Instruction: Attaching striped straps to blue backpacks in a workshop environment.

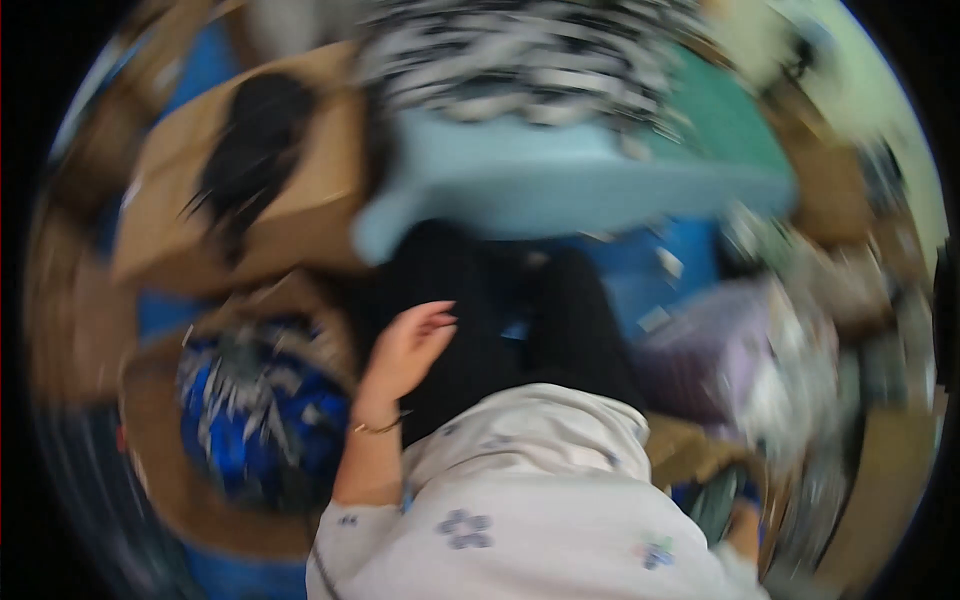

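Note:
My left hand (pixel 413 343) hangs over my dark-trousered lap, palm partly turned in, its fingers loosely bent and slightly apart with nothing in them. A thin bracelet (pixel 377 427) circles that wrist. Left of it stands an open cardboard box (pixel 160 480) holding blue and silvery plastic-wrapped goods (pixel 260 420). At the lower right, only a bit of my right arm (pixel 744 530) shows, beside an open carton (pixel 680 445) with a dark green item (pixel 714 505) in it. My right hand's fingers are hidden, so what they touch cannot be made out.
Ahead is a low, light-blue covered surface (pixel 500 170) with a pile of black-and-white striped pieces (pixel 540 65). A closed carton (pixel 310 225) at the left carries a black bundle (pixel 255 140). A purple plastic bag (pixel 710 350) lies on the right. Motion blurs the picture.

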`<state>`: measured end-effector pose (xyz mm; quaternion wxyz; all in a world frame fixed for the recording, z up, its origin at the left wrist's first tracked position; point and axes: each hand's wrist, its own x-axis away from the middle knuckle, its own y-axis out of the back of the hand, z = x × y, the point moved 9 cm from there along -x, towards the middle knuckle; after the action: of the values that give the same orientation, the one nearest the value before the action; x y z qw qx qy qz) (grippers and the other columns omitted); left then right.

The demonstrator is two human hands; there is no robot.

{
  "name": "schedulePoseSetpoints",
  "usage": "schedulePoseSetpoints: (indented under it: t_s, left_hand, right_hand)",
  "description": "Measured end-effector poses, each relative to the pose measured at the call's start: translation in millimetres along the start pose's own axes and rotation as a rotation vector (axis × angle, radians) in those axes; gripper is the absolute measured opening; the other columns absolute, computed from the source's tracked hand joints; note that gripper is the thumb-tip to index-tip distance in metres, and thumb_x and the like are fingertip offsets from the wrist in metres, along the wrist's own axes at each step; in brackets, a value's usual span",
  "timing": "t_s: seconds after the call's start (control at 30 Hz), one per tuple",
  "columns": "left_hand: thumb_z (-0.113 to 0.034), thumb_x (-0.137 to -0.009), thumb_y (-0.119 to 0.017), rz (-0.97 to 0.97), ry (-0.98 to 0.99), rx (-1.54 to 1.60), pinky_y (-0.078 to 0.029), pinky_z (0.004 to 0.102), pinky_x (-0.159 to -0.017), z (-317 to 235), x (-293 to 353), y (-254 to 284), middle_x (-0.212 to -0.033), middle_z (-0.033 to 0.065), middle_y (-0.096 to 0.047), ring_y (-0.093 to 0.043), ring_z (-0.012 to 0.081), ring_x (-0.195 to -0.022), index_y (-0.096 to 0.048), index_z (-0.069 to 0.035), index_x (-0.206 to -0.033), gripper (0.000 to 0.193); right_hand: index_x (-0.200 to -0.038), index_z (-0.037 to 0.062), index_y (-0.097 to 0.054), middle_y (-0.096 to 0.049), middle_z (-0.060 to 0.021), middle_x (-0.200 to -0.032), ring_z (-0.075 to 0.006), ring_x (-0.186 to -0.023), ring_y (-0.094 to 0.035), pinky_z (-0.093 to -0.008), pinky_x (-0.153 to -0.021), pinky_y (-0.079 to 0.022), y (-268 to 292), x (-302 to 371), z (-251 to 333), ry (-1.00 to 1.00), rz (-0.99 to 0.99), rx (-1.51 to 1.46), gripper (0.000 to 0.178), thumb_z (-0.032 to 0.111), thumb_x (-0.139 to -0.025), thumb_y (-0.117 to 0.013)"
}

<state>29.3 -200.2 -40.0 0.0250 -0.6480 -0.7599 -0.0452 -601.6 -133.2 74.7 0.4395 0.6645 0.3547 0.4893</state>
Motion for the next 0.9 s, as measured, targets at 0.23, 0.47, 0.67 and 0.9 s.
schedulePoseSetpoints:
  t_s: [0.23,0.47,0.67,0.9]
  left_hand:
    - [-0.007,-0.089,-0.063,-0.274,-0.04,-0.085,-0.049,0.0236,-0.075,-16.4,73.1,75.3,-0.1,0.0066,-0.063,-0.061,0.0121,-0.088,-0.06,-0.005,-0.119,0.03]
    - [-0.01,-0.093,-0.059,-1.019,0.15,-0.077,-0.052,0.0257,-0.069,91.7,164.3,203.5,-0.086,0.0068,-0.067,-0.064,0.0135,-0.075,-0.065,-0.002,-0.102,0.014]
    - [-0.016,-0.08,-0.066,-0.655,1.105,-0.831,-0.047,0.0412,-0.094,287.8,248.5,218.4,-0.128,0.0117,-0.051,-0.05,0.0303,-0.118,-0.056,-0.015,-0.123,0.045]
    - [-0.014,-0.08,-0.063,-0.871,1.297,-0.999,-0.05,0.0418,-0.088,316.1,303.0,208.9,-0.12,0.0098,-0.054,-0.054,0.0296,-0.111,-0.05,-0.011,-0.116,0.039]
  right_hand:
    - [-0.116,0.0043,-0.062,-0.065,-0.0204,-0.108,-0.0328,-0.101,-0.063,-0.0412,-0.085,-0.048,-41.5,-96.6,9.7,0.527,0.43,0.336,0.034,0.023,-0.093,-0.046]
    - [-0.104,-0.0002,-0.064,-0.069,-0.0098,-0.089,-0.0223,-0.081,-0.066,-0.0337,-0.072,-0.051,3.3,-158.8,188.1,0.529,0.454,-0.168,0.025,0.013,-0.083,-0.061]
    - [-0.093,0.0043,-0.065,-0.064,-0.0138,-0.091,-0.0254,-0.076,-0.067,-0.0336,-0.063,-0.056,-20.8,-40.4,336.0,0.857,0.627,-0.034,0.027,-0.001,-0.066,-0.068]
    - [-0.081,0.0052,-0.063,-0.063,-0.0106,-0.076,-0.0284,-0.064,-0.062,-0.0367,-0.051,-0.048,63.0,-89.3,366.2,0.937,-0.029,0.049,0.012,-0.001,-0.071,-0.065]
